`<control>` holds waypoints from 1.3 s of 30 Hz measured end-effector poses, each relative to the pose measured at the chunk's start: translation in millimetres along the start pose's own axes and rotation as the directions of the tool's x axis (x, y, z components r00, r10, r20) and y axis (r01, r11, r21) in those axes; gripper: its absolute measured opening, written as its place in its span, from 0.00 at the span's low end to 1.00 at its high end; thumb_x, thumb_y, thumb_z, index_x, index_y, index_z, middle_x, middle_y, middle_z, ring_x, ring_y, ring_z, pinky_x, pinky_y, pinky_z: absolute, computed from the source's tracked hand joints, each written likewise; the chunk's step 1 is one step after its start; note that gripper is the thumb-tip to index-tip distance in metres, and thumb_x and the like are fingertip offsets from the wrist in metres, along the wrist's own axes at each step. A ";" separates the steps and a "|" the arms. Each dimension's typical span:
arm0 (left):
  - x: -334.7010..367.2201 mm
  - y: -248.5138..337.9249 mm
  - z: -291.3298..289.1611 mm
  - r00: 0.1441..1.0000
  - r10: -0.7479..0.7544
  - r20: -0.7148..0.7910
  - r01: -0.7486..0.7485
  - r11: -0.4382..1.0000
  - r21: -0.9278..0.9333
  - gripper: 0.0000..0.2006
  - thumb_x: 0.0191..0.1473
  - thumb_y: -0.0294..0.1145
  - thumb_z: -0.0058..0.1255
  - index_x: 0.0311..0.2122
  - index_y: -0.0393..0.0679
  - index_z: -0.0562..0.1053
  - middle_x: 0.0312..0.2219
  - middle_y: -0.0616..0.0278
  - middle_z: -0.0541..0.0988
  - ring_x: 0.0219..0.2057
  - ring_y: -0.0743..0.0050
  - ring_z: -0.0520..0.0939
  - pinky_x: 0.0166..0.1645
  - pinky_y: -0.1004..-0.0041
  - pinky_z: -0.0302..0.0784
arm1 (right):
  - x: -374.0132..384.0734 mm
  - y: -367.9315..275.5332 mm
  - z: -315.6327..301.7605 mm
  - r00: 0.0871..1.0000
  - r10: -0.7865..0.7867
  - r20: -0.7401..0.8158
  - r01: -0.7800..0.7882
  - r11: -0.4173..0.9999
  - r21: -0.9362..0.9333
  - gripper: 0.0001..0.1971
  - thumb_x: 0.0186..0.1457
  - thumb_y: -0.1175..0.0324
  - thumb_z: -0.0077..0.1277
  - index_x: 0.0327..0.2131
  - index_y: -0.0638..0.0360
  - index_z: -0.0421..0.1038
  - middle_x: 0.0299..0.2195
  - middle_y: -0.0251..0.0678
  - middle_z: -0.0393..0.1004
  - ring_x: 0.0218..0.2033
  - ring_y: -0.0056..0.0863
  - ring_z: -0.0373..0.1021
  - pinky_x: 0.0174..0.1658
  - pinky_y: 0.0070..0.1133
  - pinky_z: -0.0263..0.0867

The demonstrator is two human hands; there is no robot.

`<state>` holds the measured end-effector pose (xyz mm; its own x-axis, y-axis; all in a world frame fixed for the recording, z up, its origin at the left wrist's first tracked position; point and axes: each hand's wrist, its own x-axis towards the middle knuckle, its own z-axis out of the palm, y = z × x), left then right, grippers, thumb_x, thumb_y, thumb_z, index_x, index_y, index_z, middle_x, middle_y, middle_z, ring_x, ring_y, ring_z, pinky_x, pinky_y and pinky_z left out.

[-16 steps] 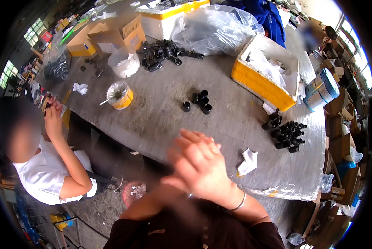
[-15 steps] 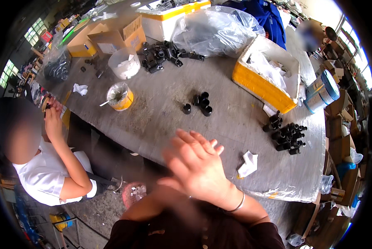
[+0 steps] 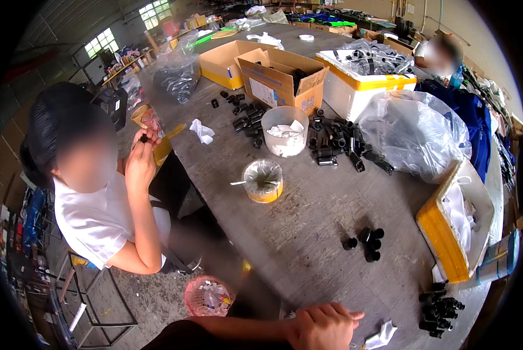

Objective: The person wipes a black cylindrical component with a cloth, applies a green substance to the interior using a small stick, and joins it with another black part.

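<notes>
At the table's near edge, low in the view, my two hands are together. My right hand (image 3: 325,329) lies on top, fingers bent over my left hand (image 3: 357,316), of which a fingertip shows beyond it. Most of the left hand is hidden, and the lower part of the hands is cut off by the picture's edge. No tool or part shows in them. A crumpled white cloth or paper (image 3: 381,336) lies just to their right. Farther right stands a cluster of black cylindrical parts (image 3: 439,312); a smaller group of black caps (image 3: 371,244) stands beyond my hands.
At left, a seated co-worker's hands (image 3: 144,143) hold a small black part. On the table (image 3: 308,245) are a yellow-banded tub (image 3: 263,189), a white tub (image 3: 285,143), a cardboard box (image 3: 282,79), a foam box (image 3: 448,245) and a plastic bag (image 3: 416,134). A pink basket (image 3: 200,300) stands below.
The view has swung left, so the table and its things sit farther right in it. My hands, moving and blurred earlier, now appear lower and sharper, still together.
</notes>
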<state>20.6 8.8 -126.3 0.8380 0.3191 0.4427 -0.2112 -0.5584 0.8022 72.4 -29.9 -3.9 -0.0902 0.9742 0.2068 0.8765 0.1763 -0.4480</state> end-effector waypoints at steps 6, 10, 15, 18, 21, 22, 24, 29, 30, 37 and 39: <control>-0.1 -15.1 2.9 0.996 -0.082 0.042 0.087 0.990 -0.111 0.19 0.52 0.43 0.46 0.46 0.44 0.67 0.48 0.55 0.64 0.53 0.57 0.61 0.56 0.60 0.55 | 10.5 10.8 -4.6 0.999 0.000 0.035 -0.002 0.999 0.048 0.14 0.33 0.57 0.60 0.15 0.54 0.69 0.17 0.33 0.71 0.23 0.34 0.71 0.32 0.32 0.67; -3.7 -22.4 -1.5 0.992 -0.114 0.058 0.122 0.980 -0.157 0.20 0.53 0.44 0.44 0.48 0.43 0.67 0.51 0.54 0.64 0.56 0.57 0.60 0.58 0.60 0.55 | 16.3 11.4 -3.1 0.999 0.001 0.048 -0.004 0.998 0.060 0.14 0.34 0.57 0.60 0.15 0.54 0.69 0.17 0.33 0.71 0.23 0.34 0.71 0.32 0.32 0.67; -9.2 -15.8 0.2 0.987 -0.124 0.102 0.143 0.968 -0.209 0.22 0.56 0.45 0.41 0.51 0.42 0.66 0.54 0.53 0.63 0.58 0.57 0.58 0.61 0.60 0.54 | 12.5 6.8 -4.9 0.999 0.039 0.020 -0.040 0.998 0.044 0.14 0.34 0.56 0.60 0.16 0.54 0.69 0.17 0.33 0.70 0.22 0.34 0.71 0.32 0.32 0.67; -22.9 2.7 7.2 0.980 -0.123 0.156 0.159 0.955 -0.249 0.23 0.57 0.46 0.40 0.53 0.42 0.65 0.55 0.52 0.63 0.60 0.57 0.58 0.62 0.61 0.54 | -6.9 1.4 -3.2 0.995 0.092 -0.029 -0.092 0.996 0.018 0.14 0.34 0.56 0.60 0.16 0.54 0.69 0.17 0.33 0.70 0.22 0.34 0.71 0.32 0.31 0.67; -29.5 8.3 2.7 0.975 -0.180 0.131 0.207 0.951 -0.229 0.25 0.58 0.46 0.38 0.55 0.41 0.65 0.57 0.51 0.63 0.62 0.57 0.57 0.64 0.61 0.53 | -6.9 -0.1 12.1 0.998 0.051 -0.033 -0.051 0.999 -0.007 0.14 0.35 0.56 0.60 0.16 0.54 0.69 0.17 0.33 0.70 0.22 0.34 0.71 0.32 0.31 0.67; -30.9 9.1 2.6 0.974 -0.186 0.129 0.211 0.954 -0.215 0.25 0.59 0.46 0.38 0.56 0.41 0.64 0.58 0.51 0.62 0.62 0.57 0.56 0.65 0.61 0.53 | -6.9 1.7 17.1 0.998 0.038 -0.041 -0.039 0.999 -0.023 0.15 0.36 0.55 0.60 0.17 0.54 0.69 0.17 0.34 0.71 0.22 0.35 0.71 0.33 0.32 0.67; -23.4 14.4 1.9 0.971 -0.188 0.146 0.216 0.954 -0.207 0.26 0.60 0.47 0.37 0.57 0.41 0.64 0.59 0.51 0.62 0.64 0.57 0.56 0.66 0.61 0.53 | -4.0 8.2 13.6 0.999 0.020 -0.038 -0.022 0.998 -0.066 0.15 0.37 0.54 0.60 0.17 0.55 0.70 0.18 0.35 0.71 0.23 0.36 0.72 0.34 0.33 0.68; -26.9 -2.7 1.3 0.974 -0.143 0.173 0.179 0.960 -0.216 0.27 0.62 0.47 0.32 0.60 0.39 0.60 0.60 0.48 0.62 0.64 0.55 0.56 0.66 0.61 0.55 | -17.5 11.3 25.2 0.983 0.183 -0.017 -0.179 0.932 -0.315 0.21 0.42 0.46 0.55 0.19 0.58 0.73 0.22 0.41 0.74 0.29 0.40 0.73 0.37 0.35 0.68; -31.9 -13.6 3.5 0.976 -0.126 0.178 0.160 0.968 -0.193 0.28 0.62 0.47 0.31 0.60 0.39 0.59 0.60 0.48 0.62 0.64 0.55 0.57 0.65 0.61 0.57 | -19.6 10.8 30.9 0.969 0.247 -0.002 -0.229 0.894 -0.386 0.24 0.44 0.44 0.53 0.20 0.59 0.74 0.23 0.42 0.75 0.30 0.41 0.73 0.38 0.36 0.68; -67.0 -2.8 -7.6 0.808 -0.564 0.170 0.558 0.643 -0.524 0.29 0.64 0.49 0.25 0.62 0.38 0.56 0.60 0.50 0.61 0.58 0.60 0.68 0.44 0.70 0.80 | -18.5 11.4 14.3 0.998 0.057 0.025 -0.052 0.987 -0.149 0.19 0.50 0.52 0.49 0.23 0.60 0.71 0.23 0.38 0.72 0.31 0.43 0.71 0.38 0.39 0.67; -57.6 9.2 -11.4 0.759 -0.612 0.223 0.643 0.648 -0.407 0.29 0.65 0.49 0.23 0.61 0.38 0.57 0.60 0.50 0.61 0.56 0.62 0.70 0.42 0.71 0.81 | -22.3 13.3 17.6 0.996 0.060 0.069 -0.061 0.998 0.004 0.16 0.48 0.55 0.50 0.23 0.60 0.71 0.22 0.37 0.71 0.31 0.42 0.70 0.39 0.38 0.67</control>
<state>-35.4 -5.9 -139.9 0.8772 0.4132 -0.2446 0.1969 0.1551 0.9681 77.7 -46.8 -29.7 -0.0697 0.9905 0.1187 0.8782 0.1173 -0.4637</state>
